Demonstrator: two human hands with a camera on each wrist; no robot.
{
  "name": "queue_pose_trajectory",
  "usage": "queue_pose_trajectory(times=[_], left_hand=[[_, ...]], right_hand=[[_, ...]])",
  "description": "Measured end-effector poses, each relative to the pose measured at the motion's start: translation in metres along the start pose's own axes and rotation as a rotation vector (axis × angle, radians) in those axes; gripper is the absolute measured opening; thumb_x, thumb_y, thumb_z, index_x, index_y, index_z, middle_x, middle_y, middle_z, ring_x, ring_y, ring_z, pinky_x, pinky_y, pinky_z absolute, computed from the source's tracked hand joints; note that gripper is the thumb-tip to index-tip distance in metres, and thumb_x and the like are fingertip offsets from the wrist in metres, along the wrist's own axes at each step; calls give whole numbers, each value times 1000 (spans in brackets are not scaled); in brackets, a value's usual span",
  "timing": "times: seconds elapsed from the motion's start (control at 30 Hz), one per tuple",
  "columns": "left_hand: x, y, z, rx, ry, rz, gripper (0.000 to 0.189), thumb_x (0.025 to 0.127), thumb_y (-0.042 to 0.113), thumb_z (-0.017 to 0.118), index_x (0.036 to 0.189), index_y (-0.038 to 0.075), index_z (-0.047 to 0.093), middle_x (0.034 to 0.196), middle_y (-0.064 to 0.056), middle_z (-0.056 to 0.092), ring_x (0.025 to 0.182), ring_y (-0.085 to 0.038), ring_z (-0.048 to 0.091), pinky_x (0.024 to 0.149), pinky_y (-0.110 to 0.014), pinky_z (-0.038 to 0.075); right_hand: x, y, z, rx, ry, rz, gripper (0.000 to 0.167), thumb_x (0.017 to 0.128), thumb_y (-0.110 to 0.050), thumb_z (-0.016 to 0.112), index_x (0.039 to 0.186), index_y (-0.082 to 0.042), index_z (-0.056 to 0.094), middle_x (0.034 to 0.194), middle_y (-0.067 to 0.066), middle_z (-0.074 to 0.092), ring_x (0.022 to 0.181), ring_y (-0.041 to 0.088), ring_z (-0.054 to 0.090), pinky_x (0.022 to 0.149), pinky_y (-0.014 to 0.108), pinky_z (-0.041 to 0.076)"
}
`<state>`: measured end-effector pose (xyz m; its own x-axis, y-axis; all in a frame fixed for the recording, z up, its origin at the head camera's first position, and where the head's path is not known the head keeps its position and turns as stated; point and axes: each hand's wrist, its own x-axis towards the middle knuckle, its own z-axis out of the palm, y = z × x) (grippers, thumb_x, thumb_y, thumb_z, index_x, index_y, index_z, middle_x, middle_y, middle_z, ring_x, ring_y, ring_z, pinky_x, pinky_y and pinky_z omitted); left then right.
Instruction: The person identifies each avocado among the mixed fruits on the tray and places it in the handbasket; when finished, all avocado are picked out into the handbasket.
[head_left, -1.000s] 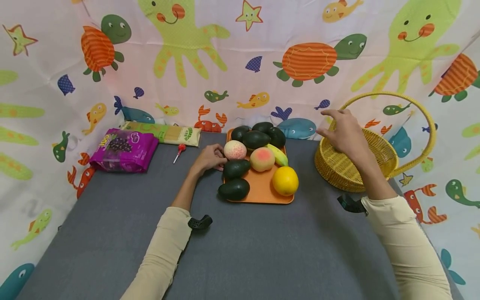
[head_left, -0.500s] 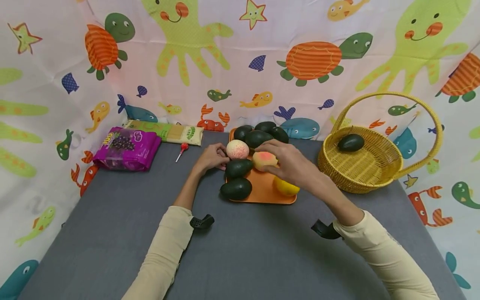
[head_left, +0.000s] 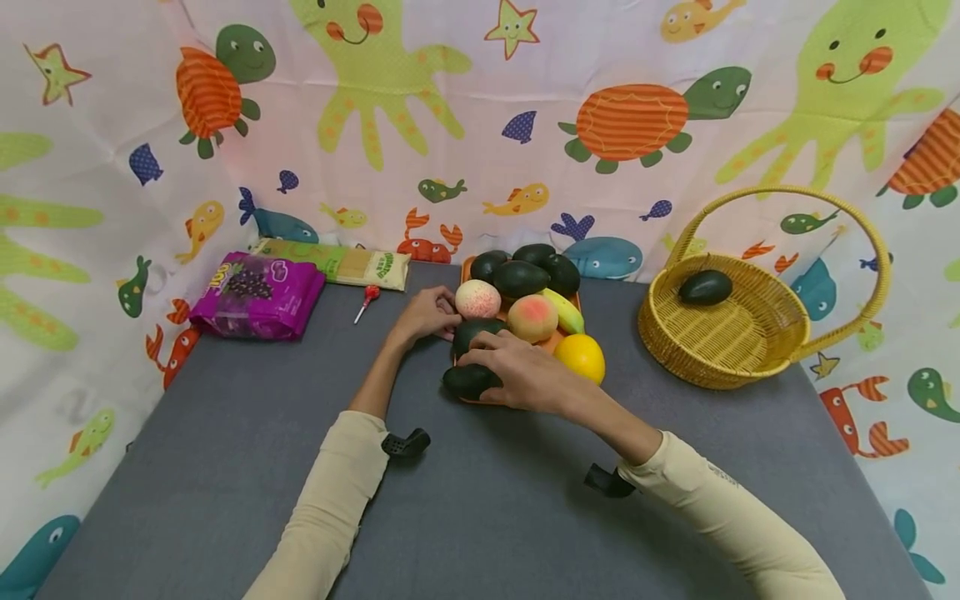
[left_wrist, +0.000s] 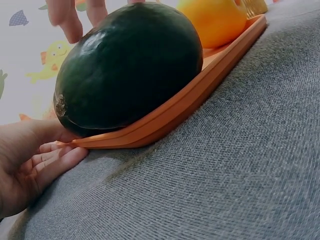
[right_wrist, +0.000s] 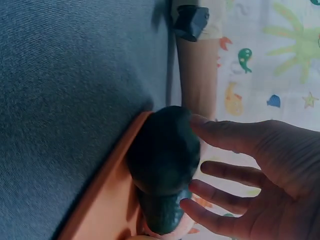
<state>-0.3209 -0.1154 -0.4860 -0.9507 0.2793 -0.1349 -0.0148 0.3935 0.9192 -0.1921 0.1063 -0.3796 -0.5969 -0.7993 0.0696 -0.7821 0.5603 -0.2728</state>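
Observation:
My left hand (head_left: 426,315) pinches the left edge of the orange tray (left_wrist: 165,127), thumb above the rim and fingers below. My right hand (head_left: 517,371) is over the tray's near left corner, its fingers spread above the nearest dark green avocado (left_wrist: 130,70). In the right wrist view the thumb is at that avocado's side and the fingers stay loosely apart. A second avocado (right_wrist: 162,212) lies just behind it. Also on the tray are a pale speckled peach (head_left: 477,300), a pinker peach (head_left: 533,318), a banana (head_left: 564,314), an orange (head_left: 581,358) and several avocados (head_left: 519,279) at the back.
At the right stands a yellow wicker basket (head_left: 675,358) with a tall handle and one avocado (head_left: 706,287) inside. A purple grape-print bag (head_left: 258,296), a green-and-tan packet (head_left: 360,267) and a red lollipop (head_left: 371,293) lie at the back left. A printed curtain (head_left: 480,125) borders the table.
My right hand has moved left from the basket, across the tray, to the nearest avocado. An avocado now shows in the basket. My left hand has stayed at the tray's edge.

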Motion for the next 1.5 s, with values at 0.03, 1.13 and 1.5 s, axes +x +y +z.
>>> queue_pose_trajectory(times=[0.03,1.13,1.5], left_hand=[[0,0,0,3,0,3,32,93,11,71,121,-1,62,90,-9,68,61,-7,67,58,-23,60],[0,0,-1,3,-16,-15,33,94,13,70,123,0,61,95,-12,68,62,-8,67,59,-24,61],[1,-1,-1,0,-11,-21,33,92,12,70,122,0,61,93,-10,68,60,-8,68,58,-24,61]], right_hand=[[1,0,2,-8,-3,5,52,83,-21,89,131,-14,71,131,7,67,116,29,63,105,43,57],[3,-3,18,-81,69,10,54,79,-22,92,128,-13,73,122,8,65,106,27,54,92,38,54],[-1,-4,5,-56,122,44,50,78,-22,92,124,-12,74,123,9,65,113,29,56,97,41,56]])
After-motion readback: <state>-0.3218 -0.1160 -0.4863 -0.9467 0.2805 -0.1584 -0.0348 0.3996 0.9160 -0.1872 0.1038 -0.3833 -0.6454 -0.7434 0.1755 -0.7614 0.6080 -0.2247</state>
